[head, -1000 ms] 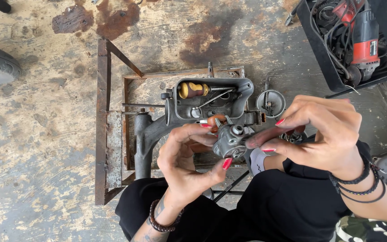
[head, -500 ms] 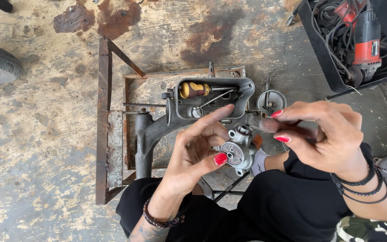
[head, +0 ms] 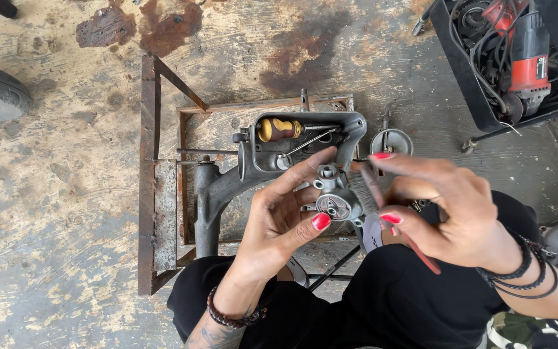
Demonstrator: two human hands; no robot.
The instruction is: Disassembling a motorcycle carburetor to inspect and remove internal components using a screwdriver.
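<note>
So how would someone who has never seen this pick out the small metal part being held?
Start at the rusty steel frame on the stained concrete floor, then the grey casting on it. Just in front, the left hand holds a small grey metal part, the only piece lifted off the frame, with a round face and short stubs.

Small dark rectangular label (head: 540, 64) with pale markings, set on the body of the red power tool (head: 528, 45) lying among cables in the black plastic crate (head: 460, 77), upper right. Rounded white patch (head: 372, 238) on black cloth just below the right hand (head: 450, 207), mostly hidden, kind unclear.
</note>
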